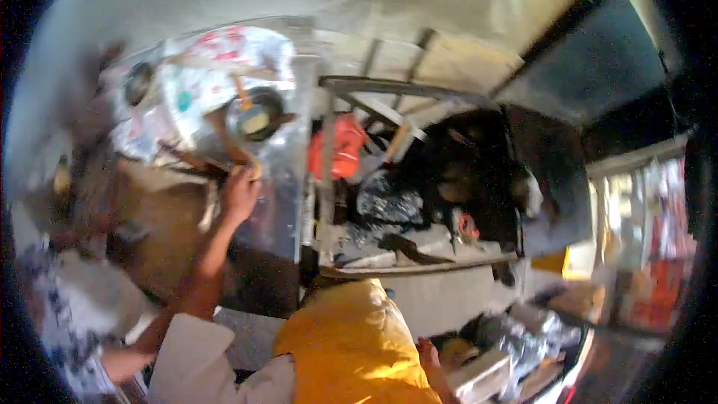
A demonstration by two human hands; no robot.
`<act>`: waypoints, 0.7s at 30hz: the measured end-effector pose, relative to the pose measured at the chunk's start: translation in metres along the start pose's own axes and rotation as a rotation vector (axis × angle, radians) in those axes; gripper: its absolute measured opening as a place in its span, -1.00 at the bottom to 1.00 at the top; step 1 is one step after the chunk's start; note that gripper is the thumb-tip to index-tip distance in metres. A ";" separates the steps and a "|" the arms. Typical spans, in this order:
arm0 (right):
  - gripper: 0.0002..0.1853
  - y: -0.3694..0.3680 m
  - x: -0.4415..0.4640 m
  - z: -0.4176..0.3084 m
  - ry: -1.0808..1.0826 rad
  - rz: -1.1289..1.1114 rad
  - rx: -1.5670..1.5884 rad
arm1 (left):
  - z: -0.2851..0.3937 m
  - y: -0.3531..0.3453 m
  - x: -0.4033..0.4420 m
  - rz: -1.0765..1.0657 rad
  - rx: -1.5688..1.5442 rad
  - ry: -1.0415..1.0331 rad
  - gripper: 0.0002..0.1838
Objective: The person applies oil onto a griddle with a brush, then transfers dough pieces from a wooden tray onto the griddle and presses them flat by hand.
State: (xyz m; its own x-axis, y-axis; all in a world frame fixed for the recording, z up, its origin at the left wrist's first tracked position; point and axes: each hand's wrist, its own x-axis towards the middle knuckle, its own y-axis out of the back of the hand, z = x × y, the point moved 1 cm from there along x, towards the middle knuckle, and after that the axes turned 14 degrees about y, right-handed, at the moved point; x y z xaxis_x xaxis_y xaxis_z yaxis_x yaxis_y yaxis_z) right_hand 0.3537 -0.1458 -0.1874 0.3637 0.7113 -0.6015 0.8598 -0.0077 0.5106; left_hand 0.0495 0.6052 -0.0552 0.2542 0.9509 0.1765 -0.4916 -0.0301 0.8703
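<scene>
My left hand reaches out over the metal counter, its fingers closed. A small tan piece shows at the fingertips; blur hides what it is. Just beyond lies a dark round pan. Across the pan rests a spatula-like tool with a pale blade and an orange-brown handle. Low in the view, my right hand hangs beside the yellow garment. Only a small part of that hand shows, so its grip is unclear.
Another person stands at the left by a patterned cloth. A dark metal frame stands ahead, with a red bag and crumpled foil-like material. Boxes and plastic lie low at the right.
</scene>
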 end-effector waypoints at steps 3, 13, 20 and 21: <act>-0.40 0.030 -0.011 -0.139 -0.178 0.020 0.118 | 0.016 0.018 0.007 -0.130 -0.041 -0.050 -0.76; -0.35 0.033 -0.019 -0.165 -0.261 0.098 0.205 | 0.023 0.014 -0.029 -0.056 -0.139 0.062 -0.83; -0.53 0.002 -0.003 -0.043 -0.290 -0.080 0.229 | 0.077 0.015 -0.154 -0.002 -0.021 -0.151 -0.98; -0.57 0.005 -0.002 -0.039 -0.312 -0.054 0.287 | 0.081 0.009 -0.172 0.027 -0.039 -0.177 -0.95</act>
State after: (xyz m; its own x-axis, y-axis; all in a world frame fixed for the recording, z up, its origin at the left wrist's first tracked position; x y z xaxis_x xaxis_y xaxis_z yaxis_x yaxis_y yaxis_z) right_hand 0.3435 -0.1201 -0.1598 0.3686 0.4697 -0.8022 0.9294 -0.2027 0.3083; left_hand 0.0692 0.4163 -0.0402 0.3815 0.8805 0.2814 -0.5317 -0.0400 0.8460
